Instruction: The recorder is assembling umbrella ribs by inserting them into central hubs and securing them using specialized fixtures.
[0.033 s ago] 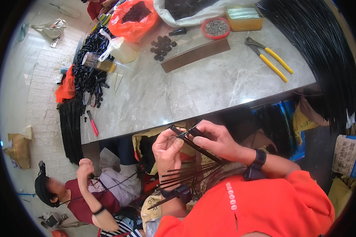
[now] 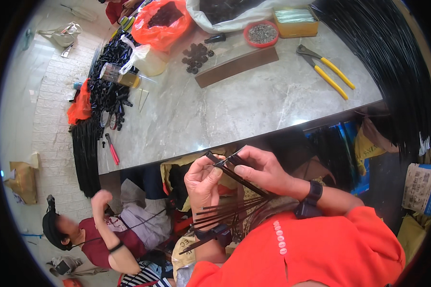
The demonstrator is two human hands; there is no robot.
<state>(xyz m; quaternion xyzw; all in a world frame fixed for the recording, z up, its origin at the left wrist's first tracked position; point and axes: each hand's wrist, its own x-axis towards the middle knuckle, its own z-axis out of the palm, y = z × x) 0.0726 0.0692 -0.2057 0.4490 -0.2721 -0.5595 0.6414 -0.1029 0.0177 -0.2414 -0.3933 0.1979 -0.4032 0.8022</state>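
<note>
Just beyond the near table edge, at the height of my lap, my left hand point(image 2: 203, 181) pinches the end of a dark rod point(image 2: 242, 179) between thumb and fingers. My right hand point(image 2: 262, 168) is closed on a short black piece at the same spot, its thumb and fingertips close to those of my left. A thin light-coloured wire or pin shows at the joint between them. Several thin dark ribs point(image 2: 220, 213) fan out from the rod's lower end across my left forearm, much like an umbrella frame. Small details at the fingertips are hidden.
On the grey table point(image 2: 254, 112) lie yellow-handled cutters point(image 2: 329, 74), a brown bar point(image 2: 237, 66), small dark caps point(image 2: 195, 57) and a red bowl of metal bits point(image 2: 262, 34). Long black rods point(image 2: 383, 62) bundle at right; black parts point(image 2: 112, 81) pile at left. A person point(image 2: 105, 234) sits at left.
The person at left has shifted a raised hand and forearm slightly. My own hands and the piece they hold show no visible movement.
</note>
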